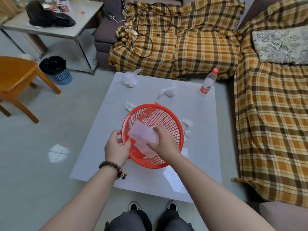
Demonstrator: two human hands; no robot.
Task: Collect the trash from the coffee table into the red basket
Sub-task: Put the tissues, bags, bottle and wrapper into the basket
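Observation:
The red mesh basket stands tilted on the white coffee table. My left hand grips its near-left rim. My right hand holds a pale pink wrapper inside the basket. On the table lie a crumpled tissue left of the basket, crumpled tissue at its right, a small knotted plastic bag, a bigger white plastic bag at the far left corner, and an upright plastic bottle with a red cap at the far right.
Plaid-covered sofas run behind and to the right of the table. A wooden chair and a blue bin with a black liner stand at the left. A side table holds a black bag.

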